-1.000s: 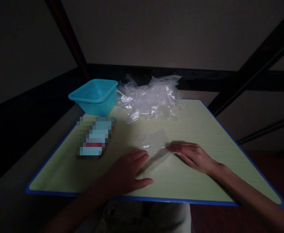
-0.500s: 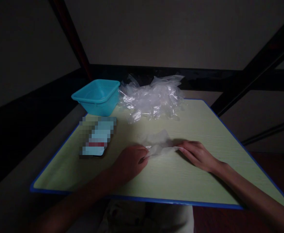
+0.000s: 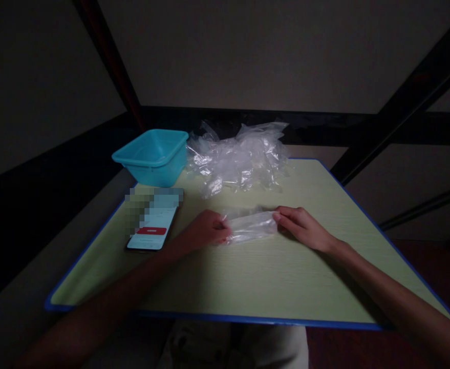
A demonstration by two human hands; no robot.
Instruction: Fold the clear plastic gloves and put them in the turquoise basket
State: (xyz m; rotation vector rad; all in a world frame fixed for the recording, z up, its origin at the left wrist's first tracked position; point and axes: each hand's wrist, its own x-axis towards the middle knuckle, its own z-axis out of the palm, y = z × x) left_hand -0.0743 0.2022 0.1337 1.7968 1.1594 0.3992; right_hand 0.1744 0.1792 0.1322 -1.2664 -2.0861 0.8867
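A clear plastic bag [image 3: 251, 227] is stretched between my two hands, low over the middle of the table. My left hand [image 3: 210, 228] pinches its left end, fingers closed. At the opposite end, the thumb and fingers of my right hand [image 3: 299, 225] grip the upper corner. The bag looks folded over into a narrow strip. Beyond my hands lies a loose heap of crumpled clear plastic bags [image 3: 240, 159].
A turquoise plastic basin [image 3: 155, 171] stands at the table's back left corner. In front of it lies a phone [image 3: 151, 230] with a lit screen, close to my left forearm. The pale table [image 3: 271, 287] has a blue edge. Dark walls and bars stand behind.
Both hands have moved slightly away from me, toward the heap. The bag's near edge has been brought up and over, so it now shows as a narrower, flatter strip.
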